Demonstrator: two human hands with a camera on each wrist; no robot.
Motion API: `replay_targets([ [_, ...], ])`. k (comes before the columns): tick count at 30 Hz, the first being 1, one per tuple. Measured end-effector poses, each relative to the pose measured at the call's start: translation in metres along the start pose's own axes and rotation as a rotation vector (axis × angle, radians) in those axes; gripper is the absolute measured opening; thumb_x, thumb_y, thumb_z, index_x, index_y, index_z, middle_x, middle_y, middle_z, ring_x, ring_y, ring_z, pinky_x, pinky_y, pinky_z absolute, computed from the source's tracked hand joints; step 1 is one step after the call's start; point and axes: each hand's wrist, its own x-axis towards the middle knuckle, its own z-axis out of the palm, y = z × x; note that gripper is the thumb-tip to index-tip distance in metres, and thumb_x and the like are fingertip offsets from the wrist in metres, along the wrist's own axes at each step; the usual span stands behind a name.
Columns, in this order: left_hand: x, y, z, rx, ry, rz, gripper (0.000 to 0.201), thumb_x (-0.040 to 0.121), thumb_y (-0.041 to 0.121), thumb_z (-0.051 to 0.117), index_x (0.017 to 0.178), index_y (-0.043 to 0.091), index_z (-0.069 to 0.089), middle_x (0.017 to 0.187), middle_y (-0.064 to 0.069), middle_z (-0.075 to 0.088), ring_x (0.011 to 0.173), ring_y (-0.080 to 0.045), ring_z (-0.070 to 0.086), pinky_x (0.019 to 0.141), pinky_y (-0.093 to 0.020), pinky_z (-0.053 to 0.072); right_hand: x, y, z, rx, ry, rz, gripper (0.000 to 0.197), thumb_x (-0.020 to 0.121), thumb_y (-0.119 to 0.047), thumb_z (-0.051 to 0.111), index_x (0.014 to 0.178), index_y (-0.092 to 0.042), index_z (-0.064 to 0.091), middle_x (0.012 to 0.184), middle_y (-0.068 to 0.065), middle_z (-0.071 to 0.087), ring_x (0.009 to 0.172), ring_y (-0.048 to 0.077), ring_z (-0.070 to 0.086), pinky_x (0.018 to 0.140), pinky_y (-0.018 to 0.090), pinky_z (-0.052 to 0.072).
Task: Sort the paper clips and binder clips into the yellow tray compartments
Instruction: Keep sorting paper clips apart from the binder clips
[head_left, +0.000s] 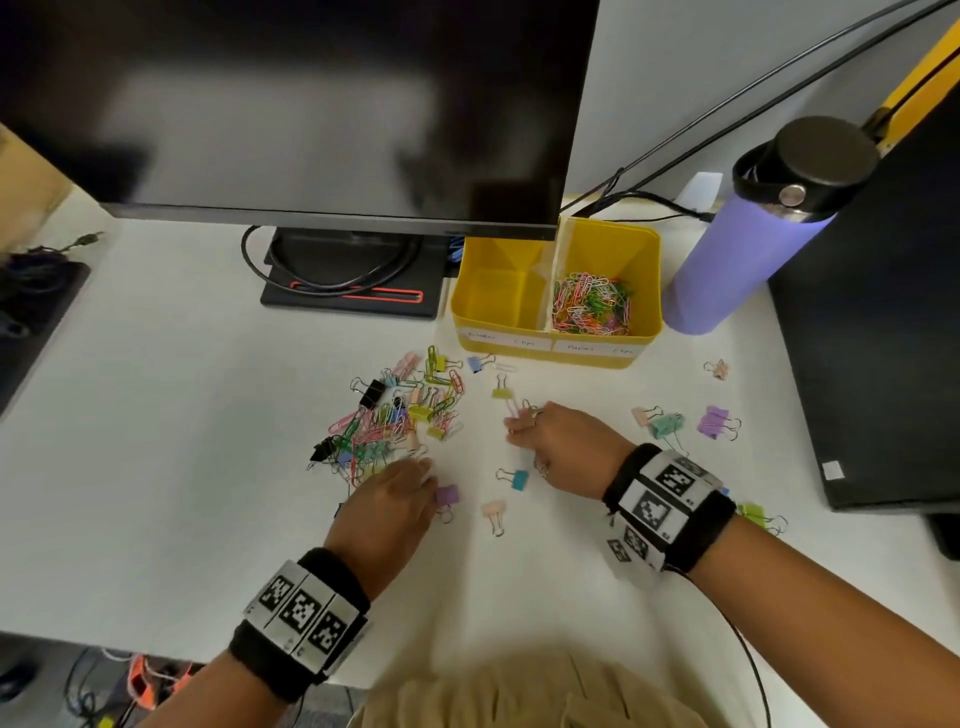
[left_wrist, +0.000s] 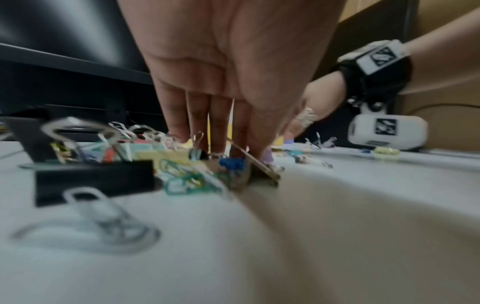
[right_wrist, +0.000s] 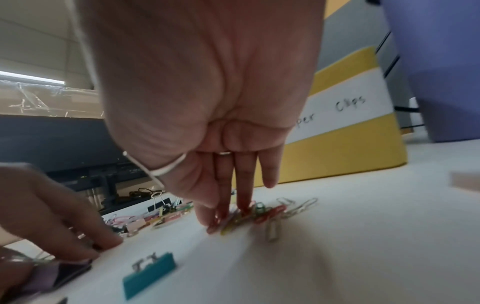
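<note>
Nearest, the left hand lies flat, fingers straight and together, tips pressing the mixed clip pile at its 12 o'clock. Beyond, the right hand holds straight fingers down on a few paper clips. Farthest, at 1 o'clock, the yellow tray holds paper clips in its right compartment.

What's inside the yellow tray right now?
The yellow tray holds a heap of coloured paper clips in its right compartment. The left compartment looks empty, though the monitor hides its back.
</note>
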Motion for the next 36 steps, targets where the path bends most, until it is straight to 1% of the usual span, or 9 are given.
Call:
replay_targets([
  [4,0.003,-0.009,-0.017,-0.07,-0.006,-0.094,0.021,0.061,0.025,0.074,0.081,0.017,0.074,0.095,-0.005,0.073,0.086,-0.025,0.069,0.067,-0.032,0.058,-0.005,-0.001,-0.006,0.081,0.092,0.09,0.028,0.082,-0.003,0.044,0.103,-0.004,0.062,0.111,0.016,0.063,0.105,0.032,0.055,0.084,0.033,0.045],
  [7,0.025,0.0,-0.035,0.003,0.117,-0.094,0.037,0.061,0.018,0.059,0.095,0.013,0.072,0.099,-0.009,0.07,0.085,-0.028,0.067,0.065,-0.036,0.059,0.017,-0.012,-0.018,0.122,0.177,0.036,0.042,0.083,0.0,0.044,0.123,-0.006,0.053,0.129,0.013,0.055,0.116,0.03,0.049,0.098,0.037,0.043],
  [12,0.045,0.008,-0.029,0.071,-0.039,-0.139,0.046,0.086,0.02,0.048,0.131,0.01,0.047,0.142,-0.006,0.043,0.125,-0.026,0.044,0.101,-0.038,0.042,0.055,-0.031,-0.028,0.092,0.077,-0.059,0.06,0.082,0.014,0.035,0.138,-0.007,0.033,0.153,0.009,0.024,0.138,0.028,0.028,0.113,0.038,0.028],
  [15,0.031,0.001,-0.021,0.027,-0.019,-0.148,0.043,0.078,0.031,0.065,0.114,0.008,0.063,0.128,-0.006,0.059,0.118,-0.027,0.055,0.096,-0.04,0.046,0.056,-0.028,-0.023,-0.067,-0.006,-0.079,0.061,0.085,0.012,0.033,0.142,-0.009,0.023,0.156,0.01,0.011,0.142,0.025,0.014,0.116,0.037,0.02],
  [19,0.014,-0.015,-0.014,0.015,0.014,-0.163,0.033,0.068,0.009,0.066,0.101,0.009,0.071,0.12,-0.01,0.066,0.113,-0.03,0.06,0.095,-0.045,0.051,0.035,-0.021,-0.007,-0.189,-0.035,-0.052,0.067,0.086,0.009,0.037,0.144,-0.012,0.011,0.157,0.01,0.001,0.144,0.026,0.005,0.117,0.038,0.016],
  [25,0.018,-0.022,-0.023,-0.057,0.076,-0.196,0.017,0.074,0.006,0.06,0.078,0.011,0.076,0.102,-0.01,0.073,0.091,-0.03,0.067,0.079,-0.039,0.057,-0.001,-0.012,0.006,-0.156,-0.038,-0.092,0.052,0.088,-0.001,0.039,0.139,-0.006,0.03,0.154,0.01,0.02,0.144,0.023,0.011,0.118,0.035,0.009],
  [30,0.04,-0.007,-0.031,-0.083,0.136,-0.191,0.031,0.079,0.006,0.057,0.108,0.009,0.067,0.116,-0.015,0.066,0.105,-0.034,0.06,0.084,-0.044,0.055,-0.014,0.0,0.0,0.106,0.271,0.037,0.032,0.082,0.001,0.049,0.112,-0.002,0.059,0.119,0.02,0.059,0.115,0.035,0.051,0.094,0.037,0.044],
  [33,0.057,0.003,-0.035,-0.099,0.095,-0.194,0.045,0.091,0.013,0.044,0.136,0.01,0.043,0.144,-0.013,0.042,0.129,-0.03,0.042,0.104,-0.04,0.044,-0.012,0.008,-0.005,0.186,0.301,0.343,0.04,0.089,-0.022,0.054,0.123,-0.004,0.046,0.125,0.015,0.048,0.117,0.031,0.045,0.095,0.037,0.04],
  [36,0.075,0.007,-0.034,-0.095,-0.024,-0.19,0.055,0.097,0.015,0.036,0.147,0.004,0.016,0.155,-0.013,0.018,0.14,-0.027,0.026,0.116,-0.035,0.028,-0.004,0.003,0.0,0.193,0.234,0.42,0.066,0.076,-0.044,0.065,0.125,-0.006,0.042,0.127,0.014,0.043,0.119,0.028,0.038,0.101,0.036,0.036],
])
